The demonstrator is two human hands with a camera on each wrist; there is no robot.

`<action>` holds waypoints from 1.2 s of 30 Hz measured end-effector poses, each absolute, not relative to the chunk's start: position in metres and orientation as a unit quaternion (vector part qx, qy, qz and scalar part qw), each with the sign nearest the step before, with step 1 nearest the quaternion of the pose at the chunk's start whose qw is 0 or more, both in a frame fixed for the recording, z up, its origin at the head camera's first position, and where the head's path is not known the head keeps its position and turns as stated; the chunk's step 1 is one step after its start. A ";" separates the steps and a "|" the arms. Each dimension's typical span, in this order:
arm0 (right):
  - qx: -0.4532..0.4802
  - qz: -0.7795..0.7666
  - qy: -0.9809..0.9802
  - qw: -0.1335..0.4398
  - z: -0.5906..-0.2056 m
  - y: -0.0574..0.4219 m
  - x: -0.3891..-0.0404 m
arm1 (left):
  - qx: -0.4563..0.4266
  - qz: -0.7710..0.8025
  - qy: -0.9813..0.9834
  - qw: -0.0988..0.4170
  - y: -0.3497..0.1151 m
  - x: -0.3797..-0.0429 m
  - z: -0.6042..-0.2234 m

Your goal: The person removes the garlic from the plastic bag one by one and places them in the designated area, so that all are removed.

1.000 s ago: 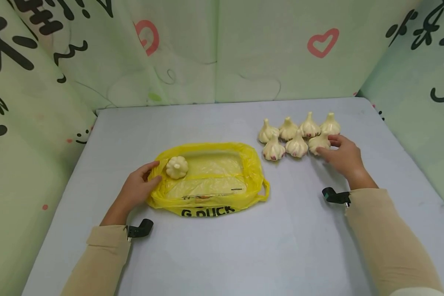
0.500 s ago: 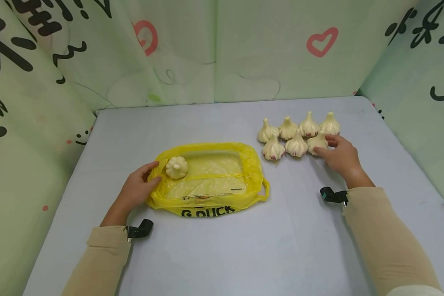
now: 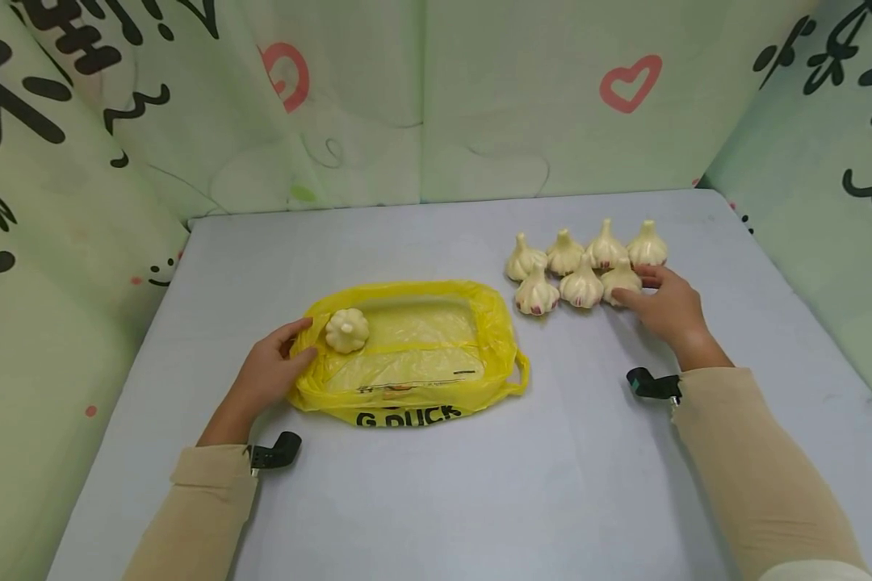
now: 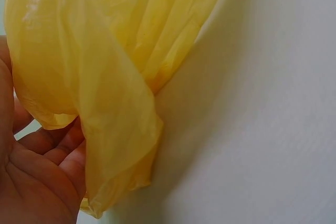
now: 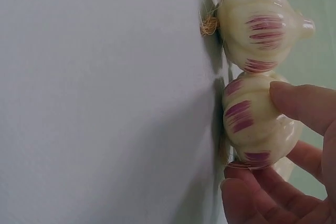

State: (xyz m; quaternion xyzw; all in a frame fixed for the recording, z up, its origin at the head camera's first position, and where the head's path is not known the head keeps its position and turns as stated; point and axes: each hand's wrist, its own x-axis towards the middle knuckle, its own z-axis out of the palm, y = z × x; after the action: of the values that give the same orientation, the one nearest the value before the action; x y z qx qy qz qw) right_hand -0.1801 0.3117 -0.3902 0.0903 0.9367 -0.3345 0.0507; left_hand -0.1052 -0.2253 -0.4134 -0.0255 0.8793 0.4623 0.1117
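A yellow plastic bag (image 3: 407, 395) lies with its mouth spread wide on the table, a single garlic bulb (image 3: 347, 331) inside at its left end. My left hand (image 3: 272, 367) holds the bag's left edge, thumb in front; in the left wrist view some fingers pass behind the yellow film (image 4: 115, 129). To the right of the bag, several garlic bulbs (image 3: 538, 292) stand upright in two rows. My right hand (image 3: 672, 311) grips the rightmost front bulb (image 3: 620, 281) between thumb and fingers. Close up, that bulb (image 5: 252, 124) shows purple streaks and sits beside its neighbour (image 5: 262, 30).
The pale table (image 3: 450, 500) is backed by a light green printed curtain (image 3: 494, 105), which also runs along both sides. A bag handle loop (image 3: 521, 375) sticks out on the right. Each wrist carries a small black camera (image 3: 276, 449).
My right hand has shifted slightly left with the garlic bulb in its grip, closer to the neighbouring front bulb. The left hand and the bag have stayed put.
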 end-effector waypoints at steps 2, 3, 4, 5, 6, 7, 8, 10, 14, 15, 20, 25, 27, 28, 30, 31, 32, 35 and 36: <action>0.093 -0.331 0.938 0.046 -0.392 0.311 -0.180 | -0.026 0.463 0.879 0.111 -0.225 -0.105 -0.414; 0.095 -0.330 0.938 0.044 -0.392 0.311 -0.180 | -0.028 0.463 0.879 0.112 -0.225 -0.105 -0.414; 0.096 -0.329 0.939 0.042 -0.393 0.310 -0.180 | -0.030 0.464 0.878 0.113 -0.225 -0.105 -0.414; 0.098 -0.327 0.939 0.040 -0.393 0.310 -0.180 | -0.031 0.464 0.878 0.113 -0.225 -0.105 -0.414; 0.100 -0.326 0.939 0.039 -0.394 0.309 -0.180 | -0.033 0.465 0.878 0.114 -0.225 -0.105 -0.414; 0.101 -0.325 0.940 0.038 -0.394 0.309 -0.180 | -0.033 0.465 0.877 0.114 -0.225 -0.105 -0.414; 0.102 -0.324 0.940 0.037 -0.394 0.309 -0.179 | -0.034 0.465 0.877 0.115 -0.225 -0.105 -0.414; 0.104 -0.322 0.940 0.037 -0.393 0.308 -0.179 | -0.033 0.466 0.877 0.116 -0.225 -0.105 -0.414; 0.109 -0.324 0.939 0.043 -0.391 0.307 -0.178 | -0.030 0.465 0.877 0.115 -0.225 -0.105 -0.414; 0.111 -0.325 0.938 0.046 -0.390 0.308 -0.178 | -0.029 0.466 0.877 0.115 -0.226 -0.105 -0.414; 0.115 -0.326 0.936 0.061 -0.388 0.309 -0.177 | -0.029 0.466 0.877 0.114 -0.225 -0.105 -0.413; 0.108 -0.323 0.938 0.067 -0.387 0.310 -0.176 | -0.031 0.465 0.877 0.116 -0.225 -0.104 -0.413; 0.111 -0.325 0.937 0.070 -0.386 0.310 -0.176 | -0.032 0.465 0.877 0.117 -0.225 -0.104 -0.413; 0.114 -0.325 0.936 0.071 -0.386 0.310 -0.176 | -0.033 0.465 0.877 0.117 -0.225 -0.104 -0.413; 0.118 -0.326 0.935 0.072 -0.386 0.310 -0.176 | -0.034 0.465 0.877 0.118 -0.225 -0.104 -0.412; 0.120 -0.327 0.934 0.072 -0.386 0.310 -0.176 | -0.034 0.465 0.877 0.118 -0.225 -0.104 -0.412; 0.122 -0.328 0.934 0.072 -0.386 0.310 -0.176 | -0.034 0.465 0.877 0.118 -0.225 -0.104 -0.412; 0.121 -0.332 0.933 0.069 -0.386 0.310 -0.174 | -0.033 0.466 0.877 0.117 -0.225 -0.104 -0.412; 0.120 -0.332 0.933 0.067 -0.386 0.310 -0.174 | -0.032 0.466 0.877 0.117 -0.225 -0.104 -0.412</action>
State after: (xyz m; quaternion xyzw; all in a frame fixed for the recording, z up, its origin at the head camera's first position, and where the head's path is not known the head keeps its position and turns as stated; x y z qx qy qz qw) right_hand -0.1739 0.3102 -0.3863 0.1202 0.9331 -0.3322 0.0672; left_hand -0.1039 -0.2252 -0.4120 -0.0324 0.8765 0.4659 0.1166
